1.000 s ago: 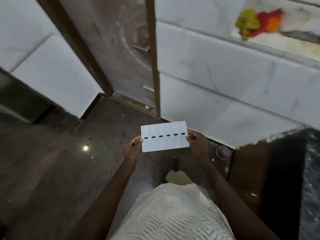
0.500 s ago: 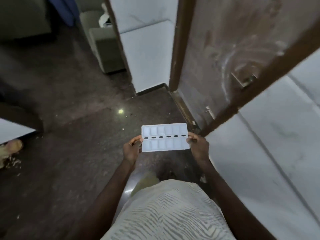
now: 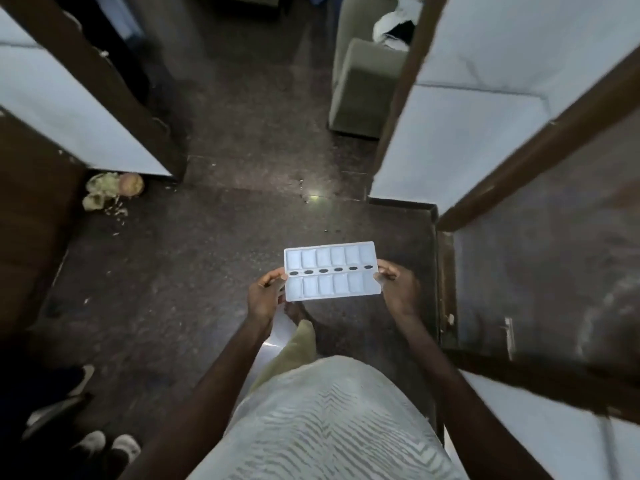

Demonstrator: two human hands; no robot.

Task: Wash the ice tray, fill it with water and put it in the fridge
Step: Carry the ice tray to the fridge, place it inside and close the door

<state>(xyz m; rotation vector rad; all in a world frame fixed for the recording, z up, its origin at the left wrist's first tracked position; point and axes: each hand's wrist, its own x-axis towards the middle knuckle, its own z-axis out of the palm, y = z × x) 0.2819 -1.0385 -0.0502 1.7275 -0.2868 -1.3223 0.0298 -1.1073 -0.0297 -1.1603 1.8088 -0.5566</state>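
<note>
A white plastic ice tray (image 3: 331, 271) with two rows of compartments and a line of dark oval holes down its middle is held level in front of me, above the dark floor. My left hand (image 3: 265, 296) pinches its left end, thumb on top. The right end is pinched by my right hand (image 3: 396, 289) in the same way. The compartments look pale; whether they hold water I cannot tell. No fridge or sink is in view.
A doorway lies ahead, between a brown door frame (image 3: 104, 84) on the left and an open wooden door (image 3: 540, 258) on the right. Beyond it stands a pale armchair (image 3: 363, 88). Vegetable scraps (image 3: 112, 190) lie at the left wall. Shoes (image 3: 104, 445) sit at bottom left.
My view has swung left from the marble wall and door toward the open doorway. The tray stays level in both hands, held the same way.
</note>
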